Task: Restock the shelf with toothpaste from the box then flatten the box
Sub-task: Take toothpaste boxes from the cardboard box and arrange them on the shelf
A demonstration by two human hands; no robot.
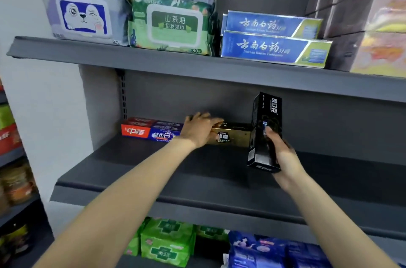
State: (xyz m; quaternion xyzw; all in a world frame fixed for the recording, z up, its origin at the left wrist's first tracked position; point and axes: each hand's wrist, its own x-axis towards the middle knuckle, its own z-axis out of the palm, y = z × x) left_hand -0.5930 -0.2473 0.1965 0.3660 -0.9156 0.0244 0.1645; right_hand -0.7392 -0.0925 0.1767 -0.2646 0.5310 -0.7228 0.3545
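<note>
Left hand (198,129) is resting on gold box (232,136) on shelf (153,171), fingers relaxed. Right hand (283,158) is gripping upright black box (264,131).

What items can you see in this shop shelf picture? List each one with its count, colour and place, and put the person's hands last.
Black toothpaste box: one, black, upright, held above the middle shelf.
Gold toothpaste box: one, gold, lying at the back of the middle shelf.
Red and blue toothpaste boxes: stacked, count unclear, middle shelf, left.
Blue toothpaste boxes: two, blue with green ends, top shelf.
Wet wipe packs: at least four, lilac and green, top shelf, left.
Green packs: several, bottom shelf.
Shelf: grey.
Left hand: rests on the gold toothpaste box.
Right hand: holds the black toothpaste box.
</note>
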